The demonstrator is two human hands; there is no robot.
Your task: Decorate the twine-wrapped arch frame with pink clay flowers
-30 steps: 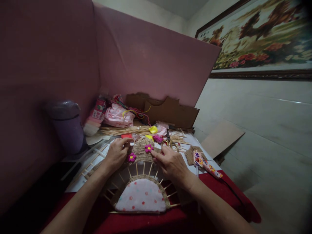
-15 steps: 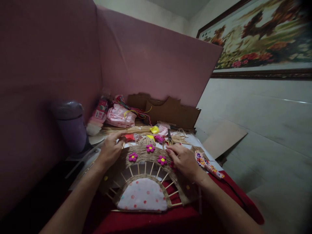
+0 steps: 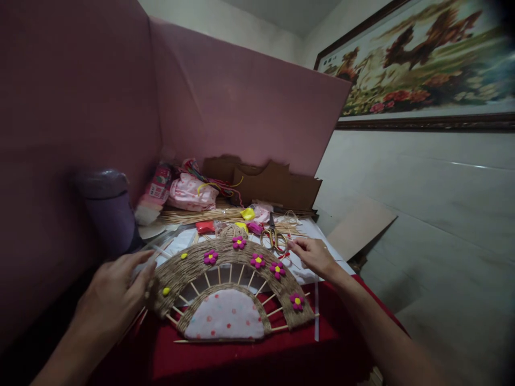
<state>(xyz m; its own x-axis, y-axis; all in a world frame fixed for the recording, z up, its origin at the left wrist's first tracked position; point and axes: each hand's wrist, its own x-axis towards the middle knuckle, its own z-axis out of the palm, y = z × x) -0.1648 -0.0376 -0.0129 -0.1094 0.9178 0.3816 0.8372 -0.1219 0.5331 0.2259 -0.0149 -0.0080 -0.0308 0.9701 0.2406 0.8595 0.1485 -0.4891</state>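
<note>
A fan-shaped piece stands tilted in front of me, with a twine-wrapped arch, thin wooden sticks and a dotted white half-circle panel. Magenta clay flowers with yellow centres dot its arch, and two bare yellow dots show on its left side. My left hand is beside the arch's left end, thumb and fingers apart; whether it touches the arch is unclear. Beyond the arch on the right, my right hand pinches its fingertips together beside the scissors. What is in that pinch is too small to make out.
Red, yellow and magenta clay packets, a twine ball and bamboo sticks lie behind the fan. Further back are a pink cloth bundle and torn cardboard. A purple cup stands left. Red cloth covers the front.
My left hand has moved from the arch's top left down to its left end. My right hand has left the arch and shifted right, uncovering more flowers. The floral-patterned piece at right is out of sight.
</note>
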